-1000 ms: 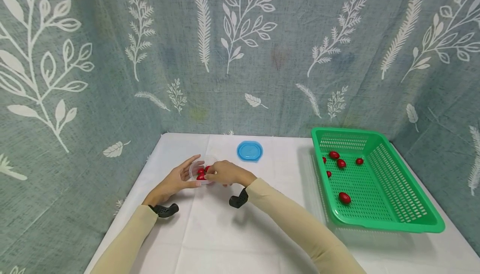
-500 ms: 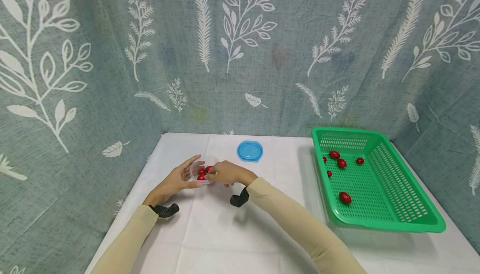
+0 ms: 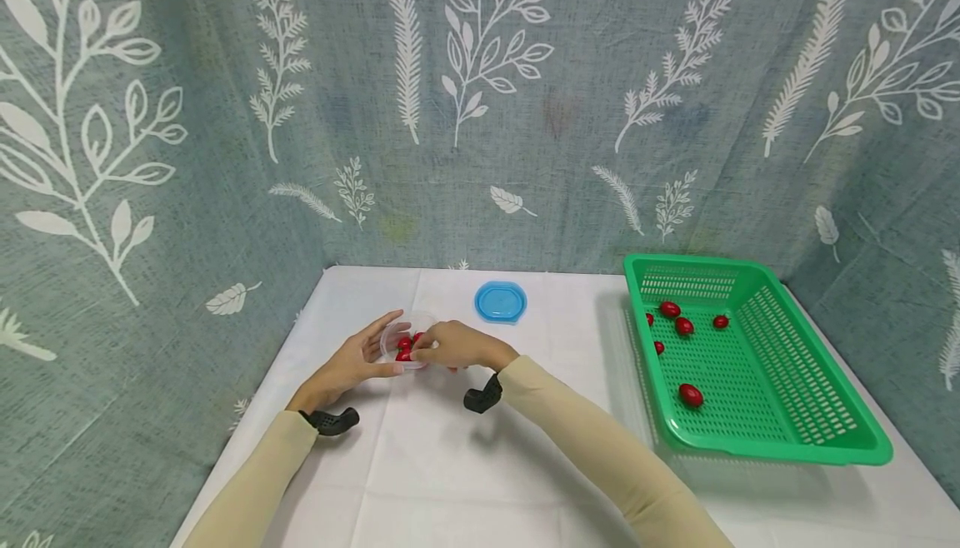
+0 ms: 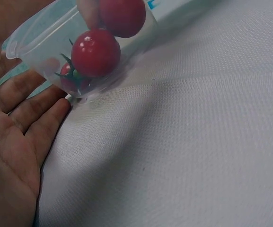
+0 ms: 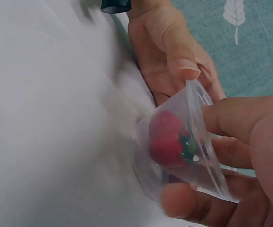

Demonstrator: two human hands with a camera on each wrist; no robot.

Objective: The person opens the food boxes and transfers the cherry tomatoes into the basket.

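Observation:
A clear plastic cup [image 3: 390,333] stands on the white cloth at the left, with several red cherry tomatoes [image 4: 96,53] in it, at least one with a green calyx. My left hand [image 3: 347,366] holds it from the left side, the thumb tip at its rim and the other fingers spread along the far wall. From the right, my right hand [image 3: 456,344] reaches over the rim. Its foremost fingers are inside the cup against a tomato [image 4: 122,16], while the other fingers [image 5: 179,198] curl down outside the wall.
A green perforated basket [image 3: 765,398] stands at the right, with several more red tomatoes [image 3: 691,396] scattered in it. Behind the cup, a blue lid [image 3: 500,302] lies flat on the white tablecloth [image 3: 450,465]. Grey-green patterned curtains [image 3: 555,173] enclose the table at the back and sides.
Both hands stay at the cup, almost still, with the right wrist edging slightly to the right. The tomatoes, lid and basket keep their places.

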